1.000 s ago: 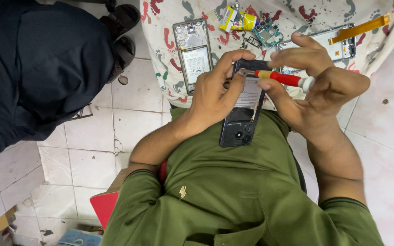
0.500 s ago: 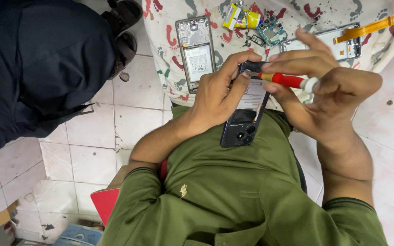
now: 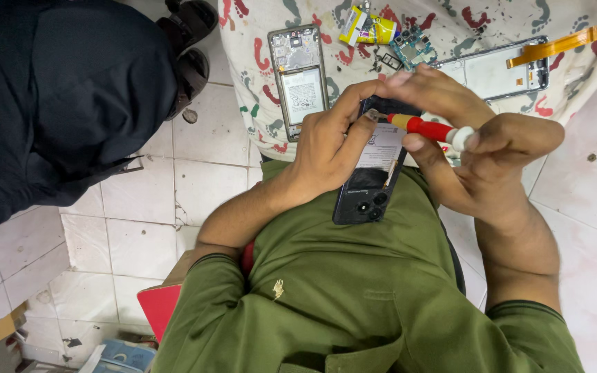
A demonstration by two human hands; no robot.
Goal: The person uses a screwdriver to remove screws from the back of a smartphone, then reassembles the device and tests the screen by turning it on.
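My left hand (image 3: pixel 326 141) grips a black opened smartphone (image 3: pixel 371 179) by its side, thumb on the exposed inside with a white label. My right hand (image 3: pixel 478 148) holds a red-handled screwdriver (image 3: pixel 430 129) with a white cap, its tip pointing left onto the phone's upper part. Both hands are over my lap, above my green shirt (image 3: pixel 354 290).
A footprint-patterned cloth (image 3: pixel 450 27) carries another opened phone (image 3: pixel 298 72), a phone frame with an orange flex strip (image 3: pixel 513 65), a small circuit board (image 3: pixel 412 45) and a yellow tube (image 3: pixel 374 29). A person in dark clothes (image 3: pixel 57 103) sits left on the white tiled floor (image 3: pixel 139 207).
The view has shifted slightly and my hands with the phone sit a little higher in frame. The screwdriver stays on the phone's upper part.
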